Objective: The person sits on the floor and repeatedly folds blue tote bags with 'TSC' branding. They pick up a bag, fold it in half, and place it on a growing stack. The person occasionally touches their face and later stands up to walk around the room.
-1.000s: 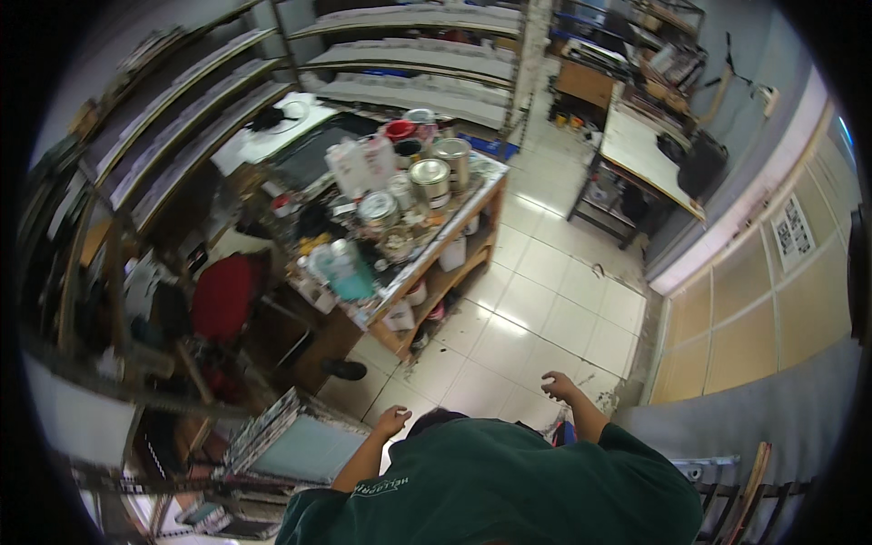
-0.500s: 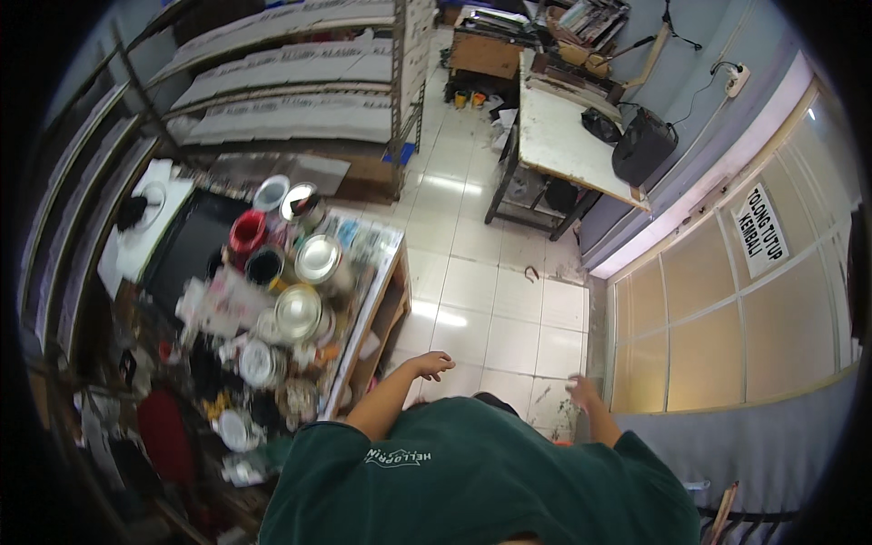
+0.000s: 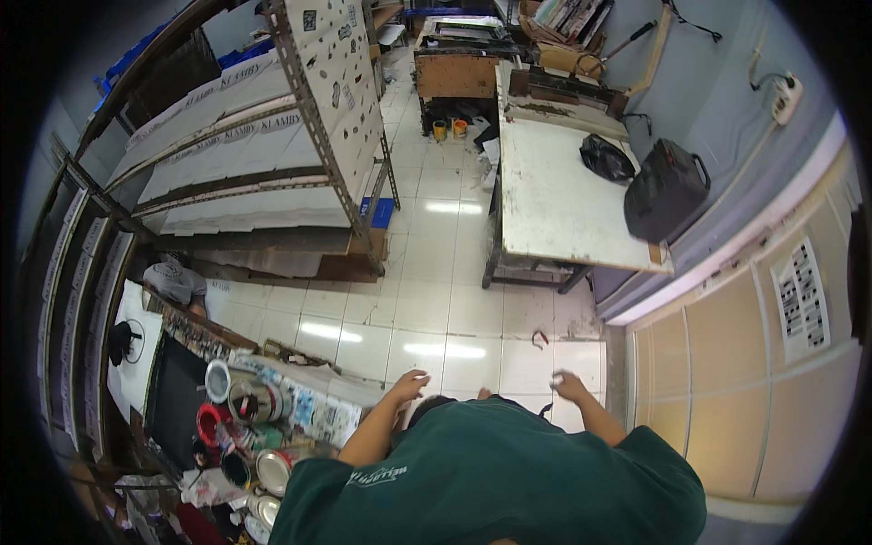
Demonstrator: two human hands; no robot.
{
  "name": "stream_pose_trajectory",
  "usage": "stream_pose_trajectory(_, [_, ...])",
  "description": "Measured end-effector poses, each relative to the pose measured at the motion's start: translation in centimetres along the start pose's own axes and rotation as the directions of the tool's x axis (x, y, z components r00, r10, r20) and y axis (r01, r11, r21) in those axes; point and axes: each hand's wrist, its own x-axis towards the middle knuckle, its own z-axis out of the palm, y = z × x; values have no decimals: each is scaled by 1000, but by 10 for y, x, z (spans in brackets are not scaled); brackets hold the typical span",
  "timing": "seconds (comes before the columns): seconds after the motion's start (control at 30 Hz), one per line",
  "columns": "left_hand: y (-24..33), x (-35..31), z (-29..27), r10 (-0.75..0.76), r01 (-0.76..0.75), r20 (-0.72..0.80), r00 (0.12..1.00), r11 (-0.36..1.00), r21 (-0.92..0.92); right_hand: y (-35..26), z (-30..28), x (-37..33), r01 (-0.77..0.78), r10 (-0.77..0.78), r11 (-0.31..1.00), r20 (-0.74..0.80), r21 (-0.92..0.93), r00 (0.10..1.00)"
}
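My left hand (image 3: pixel 411 386) hangs over the tiled floor in front of my body, its fingers loosely bent and apart, with nothing visible in them. It is nearest to the corner of the cluttered worktable (image 3: pixel 336 413) on my left. My right hand (image 3: pixel 570 388) is over the floor on the other side, its fingers curled in. A small pale patch shows at its fingertips, too small to name. Open paint cans crowd the worktable, among them a red-rimmed can (image 3: pixel 213 424) and a pale-lidded can (image 3: pixel 273 472).
A rack (image 3: pixel 313 136) of white sheets stands ahead left; another person (image 3: pixel 175 283) is low beside it. A white-topped table (image 3: pixel 545 200) at right bears a black case (image 3: pixel 668 193) and black bag (image 3: pixel 607 157). A panelled partition (image 3: pixel 718 363) lines the right. A curved reddish strip (image 3: pixel 540 339) lies on the floor.
I have moved forward along the aisle, so the worktable has slid back and left in view. A person low by the rack has come into sight. My left fingers have bent more.
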Motion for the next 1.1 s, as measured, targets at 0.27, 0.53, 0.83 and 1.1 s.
stream_pose_trajectory(0.27, [59, 70, -119, -188, 42, -348, 918, 922, -385, -244, -170, 282, 42, -44, 999, -277, -12, 960])
stream_pose_trajectory(0.53, [179, 229, -271, -252, 178, -278, 927, 948, -265, -257, -172, 429, -405, 254, 885, -489, -230, 834])
stream_pose_trajectory(0.83, [450, 443, -362, -55, 62, -177, 983, 997, 34, -321, -231, 521, -495, 433, 869, -499, 8, 751])
stream_pose_trajectory(1.1, [626, 661, -409, -4, 9, -199, 980, 1000, 23, -379, -307, 750, -182, 201, 979, -267, 97, 942])
